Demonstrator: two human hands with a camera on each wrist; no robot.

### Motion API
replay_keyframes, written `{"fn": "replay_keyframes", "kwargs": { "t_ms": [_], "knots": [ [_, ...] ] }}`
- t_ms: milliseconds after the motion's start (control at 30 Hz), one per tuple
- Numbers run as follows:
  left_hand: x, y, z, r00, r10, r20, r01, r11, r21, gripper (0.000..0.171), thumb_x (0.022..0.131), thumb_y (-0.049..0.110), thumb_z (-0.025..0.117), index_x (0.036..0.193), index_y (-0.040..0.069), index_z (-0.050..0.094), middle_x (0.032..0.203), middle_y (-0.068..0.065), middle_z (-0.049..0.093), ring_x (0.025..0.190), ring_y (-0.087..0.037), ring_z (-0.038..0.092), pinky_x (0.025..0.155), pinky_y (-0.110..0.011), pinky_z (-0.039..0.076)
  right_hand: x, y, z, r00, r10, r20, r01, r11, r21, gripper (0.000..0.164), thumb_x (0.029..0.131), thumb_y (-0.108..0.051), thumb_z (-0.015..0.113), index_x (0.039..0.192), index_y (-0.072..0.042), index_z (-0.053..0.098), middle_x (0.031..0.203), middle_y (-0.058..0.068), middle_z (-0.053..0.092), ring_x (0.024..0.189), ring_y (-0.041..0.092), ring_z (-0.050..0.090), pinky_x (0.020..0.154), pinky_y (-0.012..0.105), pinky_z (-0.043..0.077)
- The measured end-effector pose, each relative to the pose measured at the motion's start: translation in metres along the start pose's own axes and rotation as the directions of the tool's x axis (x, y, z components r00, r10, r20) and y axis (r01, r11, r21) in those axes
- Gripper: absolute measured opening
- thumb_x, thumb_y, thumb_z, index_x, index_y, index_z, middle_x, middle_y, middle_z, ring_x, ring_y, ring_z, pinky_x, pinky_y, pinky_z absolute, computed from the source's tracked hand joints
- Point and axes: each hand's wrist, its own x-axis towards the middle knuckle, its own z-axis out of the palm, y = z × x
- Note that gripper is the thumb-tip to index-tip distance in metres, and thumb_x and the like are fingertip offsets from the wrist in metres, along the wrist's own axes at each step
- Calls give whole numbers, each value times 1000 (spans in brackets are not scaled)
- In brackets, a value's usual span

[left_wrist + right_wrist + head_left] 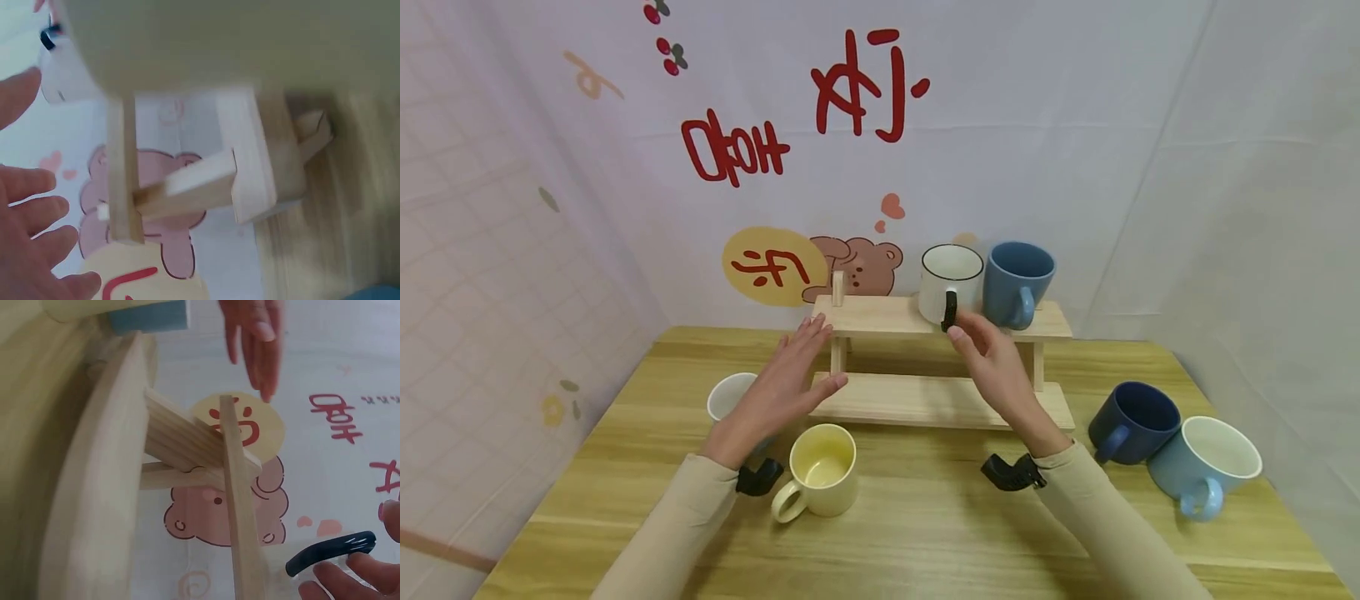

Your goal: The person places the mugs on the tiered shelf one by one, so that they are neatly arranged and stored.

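A white mug (pixel 942 287) with a dark rim and a black handle (pixel 330 551) stands on the upper board of a two-tier wooden rack (pixel 880 317). My right hand (pixel 1000 371) is at that handle; its fingertips touch or nearly touch it, and the thumb appears apart from it in the right wrist view. Close on the right of the white mug stands a blue mug (pixel 1006 292). My left hand (pixel 786 383) is spread in front of the rack's left end, holding nothing. Below it are a yellow mug (pixel 835 492) and a partly hidden white-lined mug (pixel 727 398).
On the table's right side a navy mug (pixel 1123 433) stands beside a light blue mug (pixel 1195 467). The rack's lower board (pixel 917 400) runs along the wooden tabletop (pixel 917 533). A printed white cloth (pixel 1037 125) hangs behind, with more cloth at both sides.
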Motion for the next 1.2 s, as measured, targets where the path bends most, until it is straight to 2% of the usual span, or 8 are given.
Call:
{"fn": "replay_keyframes", "kwargs": {
  "t_ms": [100,200,400,533,700,800,1033,1200],
  "knots": [
    [-18,7,-3,999,16,-48,-17,999,-30,77,102,44,64,162,7,33,169,-12,29,157,-34,20,126,-56,16,-17,2,-6,998,-67,6,67,992,-111,51,109,-30,57,153,-7,50,153,12,53,136,34,55,109,55,47],
    [-36,12,-4,996,16,-91,-22,998,-67,72,102,40,67,161,12,38,164,-12,39,151,-36,34,121,-59,29,-34,7,-12,991,-134,30,137,961,-239,52,108,-29,59,154,-7,50,156,11,51,136,36,54,107,58,46],
    [-67,10,-3,989,7,-147,-26,992,-125,56,100,26,71,150,9,53,145,-10,60,130,-33,59,104,-56,50,-63,25,-24,962,-183,202,253,872,-419,53,105,-28,63,151,-5,52,158,13,48,148,37,39,113,64,37],
    [-87,5,-4,985,3,-175,-33,985,-168,48,98,18,73,143,5,58,134,-7,66,118,-26,64,96,-44,56,-75,39,-30,925,-183,333,339,793,-506,59,103,-31,67,151,-1,51,158,14,47,149,40,37,114,65,34],
    [-106,1,-5,987,-5,-162,-31,975,-218,44,98,13,73,139,6,60,128,-4,69,114,-24,68,95,-39,57,-84,56,-37,901,-186,392,394,728,-561,64,101,-37,68,150,0,52,158,17,46,147,44,38,113,69,33],
    [-115,-1,-5,992,-27,-119,-2,972,-237,41,100,16,70,139,9,61,128,-4,70,113,-26,69,96,-43,57,-88,65,-42,900,-165,403,390,718,-577,65,101,-39,67,151,-1,51,159,18,45,147,43,39,113,70,32],
    [-129,-1,1,996,-59,-66,40,964,-264,31,100,16,69,131,10,66,127,0,71,115,-24,67,97,-44,56,-96,79,-49,899,-128,420,371,732,-572,63,103,-37,66,152,-1,50,160,19,42,147,44,38,112,69,33],
    [-136,-5,4,996,-76,-42,57,938,-343,29,101,13,68,129,5,66,123,-2,72,114,-22,68,97,-40,57,-100,84,-50,900,-120,420,366,732,-575,66,102,-38,67,152,0,49,160,19,42,147,44,38,113,68,33]
  ]
}}
